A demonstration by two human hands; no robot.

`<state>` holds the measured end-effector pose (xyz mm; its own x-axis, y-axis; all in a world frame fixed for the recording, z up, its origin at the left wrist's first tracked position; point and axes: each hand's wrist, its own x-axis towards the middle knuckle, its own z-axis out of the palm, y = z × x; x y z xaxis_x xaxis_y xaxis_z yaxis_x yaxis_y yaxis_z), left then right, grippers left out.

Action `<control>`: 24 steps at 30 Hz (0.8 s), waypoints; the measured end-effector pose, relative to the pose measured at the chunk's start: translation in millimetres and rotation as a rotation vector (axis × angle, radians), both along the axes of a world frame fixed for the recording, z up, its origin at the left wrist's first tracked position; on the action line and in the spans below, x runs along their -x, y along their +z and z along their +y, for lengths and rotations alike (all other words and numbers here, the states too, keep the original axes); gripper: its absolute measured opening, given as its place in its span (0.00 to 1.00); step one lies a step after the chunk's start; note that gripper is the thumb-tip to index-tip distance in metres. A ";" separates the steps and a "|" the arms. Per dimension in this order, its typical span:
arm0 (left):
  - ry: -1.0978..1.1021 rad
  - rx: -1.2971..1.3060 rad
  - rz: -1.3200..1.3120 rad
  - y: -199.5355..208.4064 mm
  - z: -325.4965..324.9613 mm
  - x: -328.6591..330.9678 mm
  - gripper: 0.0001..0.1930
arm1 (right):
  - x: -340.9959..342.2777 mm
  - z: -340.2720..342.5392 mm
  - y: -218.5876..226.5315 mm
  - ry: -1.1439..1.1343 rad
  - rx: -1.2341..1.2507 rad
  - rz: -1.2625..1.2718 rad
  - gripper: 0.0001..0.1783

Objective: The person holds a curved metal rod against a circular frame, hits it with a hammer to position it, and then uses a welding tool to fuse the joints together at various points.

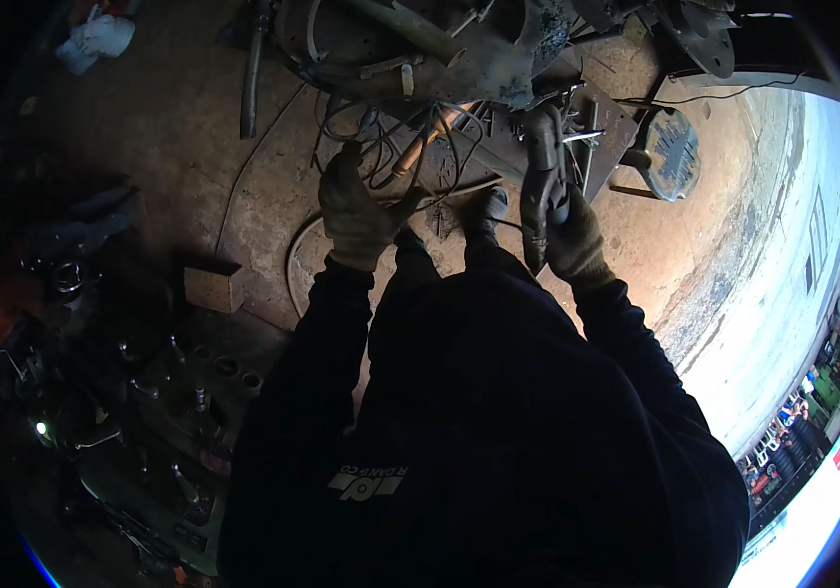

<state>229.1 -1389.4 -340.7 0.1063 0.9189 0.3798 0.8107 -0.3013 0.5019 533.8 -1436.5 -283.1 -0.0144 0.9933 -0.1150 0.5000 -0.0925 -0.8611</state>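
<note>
The gloves (353, 218) are tan, the metal piece (541, 157) dark grey.

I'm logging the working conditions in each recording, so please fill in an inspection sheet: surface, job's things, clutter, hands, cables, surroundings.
Surface: brown, stained floor.
Job's things: dark, curved metal piece in the gloved right hand; exact kind unclear.
Clutter: heap of dark metal parts ahead; orange-brown rod among the cables; small brown box-like thing to the left.
Hands: gloved left hand open, nothing seen in it; right hand closed around the metal piece.
Cables: dark loops ahead, near the left hand; a hose curving over the floor.
Surroundings: machine with levers lower left; round-topped stool and bright ground right.
</note>
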 end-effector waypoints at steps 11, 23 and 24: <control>0.006 0.044 0.110 25.6 -3.3 -0.4 0.54 | 17.6 14.1 -17.7 0.024 -0.011 -0.165 0.22; 0.027 0.079 0.146 26.5 -3.9 1.6 0.57 | 26.6 20.0 -22.0 0.045 0.050 -0.143 0.24; 0.033 0.073 0.160 26.0 -4.2 1.6 0.57 | 27.5 20.7 -21.9 0.044 0.052 -0.128 0.24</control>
